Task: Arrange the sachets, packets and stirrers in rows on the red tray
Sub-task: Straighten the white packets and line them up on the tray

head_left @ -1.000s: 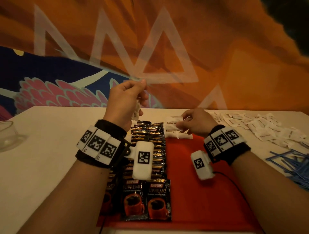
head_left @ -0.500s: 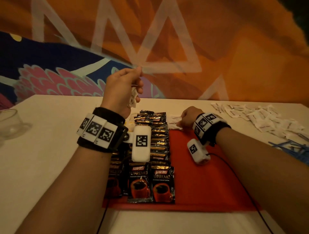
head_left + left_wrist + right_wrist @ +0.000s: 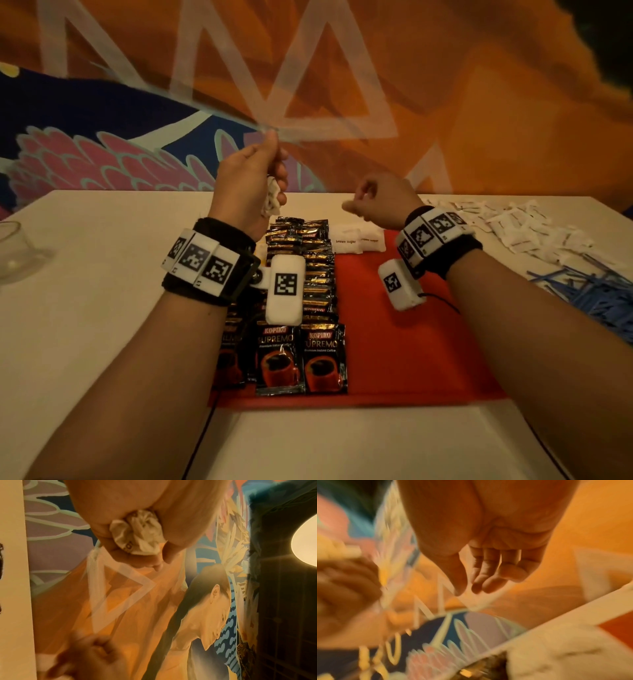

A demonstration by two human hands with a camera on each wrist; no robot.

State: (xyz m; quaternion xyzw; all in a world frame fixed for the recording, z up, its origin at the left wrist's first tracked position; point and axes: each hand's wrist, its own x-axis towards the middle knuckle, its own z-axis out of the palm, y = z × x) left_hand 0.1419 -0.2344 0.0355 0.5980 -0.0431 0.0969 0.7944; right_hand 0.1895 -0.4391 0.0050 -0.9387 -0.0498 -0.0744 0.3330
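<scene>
Holding crumpled white sachets [image 3: 137, 534] in curled fingers, the left hand [image 3: 250, 185] is raised above the far-left end of the red tray [image 3: 394, 342]. The right hand [image 3: 380, 202] hovers, loosely curled and empty, above two brown sugar sachets [image 3: 358, 240] at the tray's far edge.

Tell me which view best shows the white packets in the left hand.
Left wrist: the white packets fill the view, bunched in the left hand. Head shows only their edge past the fingers. Right wrist: too blurred to tell.
</scene>
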